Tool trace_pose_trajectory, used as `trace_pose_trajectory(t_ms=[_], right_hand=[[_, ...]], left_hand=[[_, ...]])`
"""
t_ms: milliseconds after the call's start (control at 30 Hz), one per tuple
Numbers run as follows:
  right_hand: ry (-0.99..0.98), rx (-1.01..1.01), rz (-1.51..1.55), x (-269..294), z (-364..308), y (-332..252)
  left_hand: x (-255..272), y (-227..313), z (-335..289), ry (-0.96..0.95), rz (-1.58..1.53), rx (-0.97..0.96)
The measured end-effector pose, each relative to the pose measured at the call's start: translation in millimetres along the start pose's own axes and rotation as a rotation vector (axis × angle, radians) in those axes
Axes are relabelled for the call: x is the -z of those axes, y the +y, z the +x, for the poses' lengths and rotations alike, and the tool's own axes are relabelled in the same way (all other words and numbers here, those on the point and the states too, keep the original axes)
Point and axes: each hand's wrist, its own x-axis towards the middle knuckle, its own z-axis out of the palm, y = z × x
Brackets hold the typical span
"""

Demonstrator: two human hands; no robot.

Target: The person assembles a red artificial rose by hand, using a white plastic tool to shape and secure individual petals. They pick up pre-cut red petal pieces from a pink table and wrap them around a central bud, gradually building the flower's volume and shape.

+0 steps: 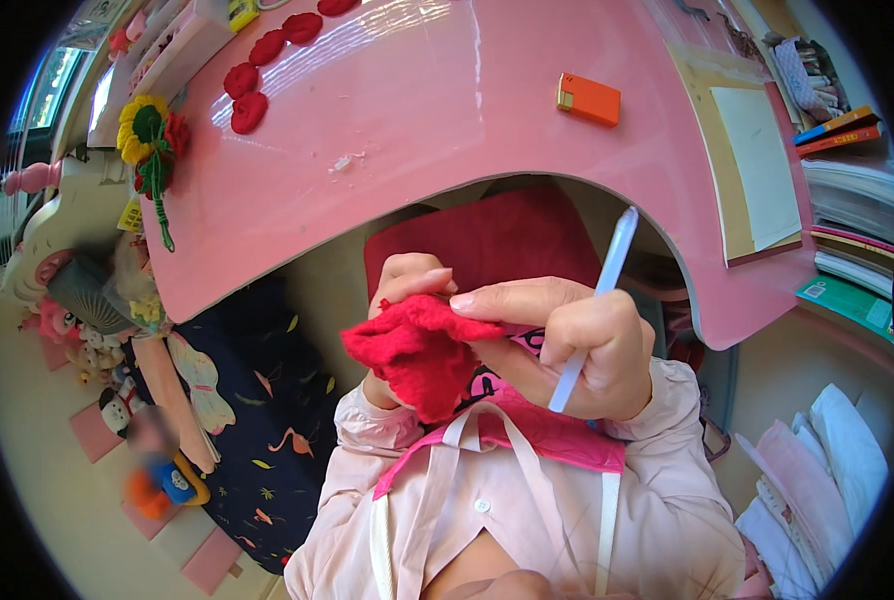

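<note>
In front of my chest, a crumpled red crocheted or felted piece (422,350) hangs between my hands. My left hand (405,283) is closed on its far edge, mostly behind the red fabric. The thumb and forefinger of my right hand (602,345) pinch its right side, near the left fingertips. Tucked through the curled fingers of that same hand is a slim, pale, pen-like stick (618,250), slanting up and to the right; its exact kind I cannot tell.
Beyond my hands curves the pink table (397,130), bearing several red flower-like pieces (250,113), an orange lighter-shaped box (589,99) and a clear scrap (343,163). Crocheted flowers (152,140) lie at its left edge, papers (757,165) at its right. A red seat (487,235) stands under it.
</note>
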Motion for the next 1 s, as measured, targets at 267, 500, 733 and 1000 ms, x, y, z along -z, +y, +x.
trace_pose_trajectory(t_ms=[267,500,733,1000], right_hand=[[0.151,0.063,0.003,-2.0,6.6,9.7],[0.218,0.017,0.023,-9.2,3.7,17.8],[0.324,-0.108,0.117,-21.2,1.4,16.8],[0.303,-0.264,0.350,-18.1,2.8,15.7]], left_hand=[[-7.8,-2.3,1.8,0.114,-0.249,-0.058],[-3.1,-10.5,5.0,0.054,-0.108,-0.136],[-3.3,-5.6,6.0,0.117,0.091,-0.138],[-6.9,-10.4,6.5,0.103,0.015,-0.183]])
